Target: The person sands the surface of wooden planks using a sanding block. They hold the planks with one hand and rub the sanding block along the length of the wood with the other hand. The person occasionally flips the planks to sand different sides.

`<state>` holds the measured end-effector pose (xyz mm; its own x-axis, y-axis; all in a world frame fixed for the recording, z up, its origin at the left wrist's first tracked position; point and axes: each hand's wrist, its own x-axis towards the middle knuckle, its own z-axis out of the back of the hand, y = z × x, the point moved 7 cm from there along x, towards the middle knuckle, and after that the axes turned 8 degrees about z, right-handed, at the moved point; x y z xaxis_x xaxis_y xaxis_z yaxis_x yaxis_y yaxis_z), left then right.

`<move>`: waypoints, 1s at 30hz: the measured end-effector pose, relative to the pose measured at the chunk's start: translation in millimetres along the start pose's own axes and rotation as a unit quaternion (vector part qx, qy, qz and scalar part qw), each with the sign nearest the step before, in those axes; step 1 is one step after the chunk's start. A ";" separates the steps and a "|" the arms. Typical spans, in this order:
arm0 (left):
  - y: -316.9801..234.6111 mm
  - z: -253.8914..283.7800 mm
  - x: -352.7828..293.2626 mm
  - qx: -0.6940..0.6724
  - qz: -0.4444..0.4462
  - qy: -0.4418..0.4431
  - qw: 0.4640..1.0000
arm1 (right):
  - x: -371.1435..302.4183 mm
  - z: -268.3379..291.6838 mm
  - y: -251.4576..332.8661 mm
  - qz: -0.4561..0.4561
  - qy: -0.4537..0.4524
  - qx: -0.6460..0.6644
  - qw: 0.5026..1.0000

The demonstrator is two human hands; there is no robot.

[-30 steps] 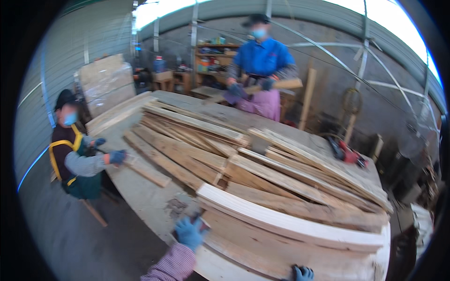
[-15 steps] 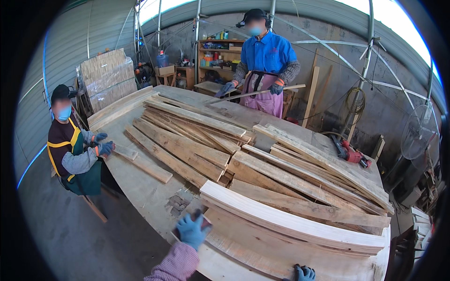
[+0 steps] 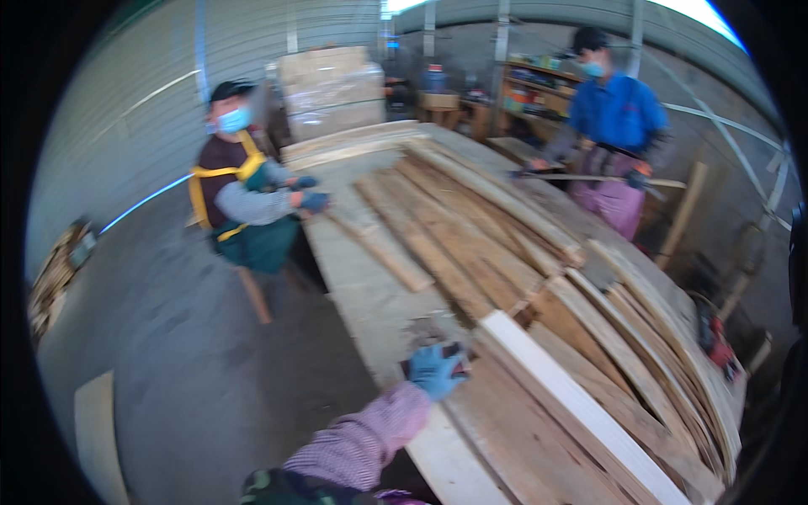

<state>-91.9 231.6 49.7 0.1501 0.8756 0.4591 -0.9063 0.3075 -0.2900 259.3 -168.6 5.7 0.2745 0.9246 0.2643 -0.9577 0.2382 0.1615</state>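
My left hand (image 3: 436,372), in a blue glove with a checked pink sleeve, is closed over a dark flat block (image 3: 461,364), possibly a sanding block. The block rests at the near left end of a light brown board (image 3: 526,425) lying on the worktable. Motion blur and the glove hide most of the block. Right beside the board stands a stack of pale boards (image 3: 581,400) with a whitish top. My right hand is out of view.
Rough planks (image 3: 454,227) cover the worktable (image 3: 349,282). At its left edge a person in a green apron (image 3: 261,194) touches a narrow strip (image 3: 383,252); across it a person in blue (image 3: 619,118) holds a long strip. A red power tool (image 3: 718,347) lies at right.
The view has swung left, so the scene sits farther right and my right hand has left the picture. My left hand stays on the block near the board's end.
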 end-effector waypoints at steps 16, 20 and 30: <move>-15.4 8.6 -27.1 -0.003 0.036 0.133 0.990 | 5.4 -1.4 -0.8 0.006 0.034 -0.025 0.999; 9.8 -6.2 -10.7 0.074 0.130 0.083 0.985 | 5.9 -5.8 -1.1 0.011 0.024 -0.025 0.999; 9.8 -6.4 -22.0 0.046 0.113 0.090 0.989 | 2.4 -3.5 0.8 0.008 0.022 -0.022 0.999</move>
<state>-101.5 217.7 31.4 0.0005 0.9724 0.2332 -0.9555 0.0692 -0.2867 258.8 -165.1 3.1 0.2554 0.9404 0.2246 -0.9653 0.2347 0.1149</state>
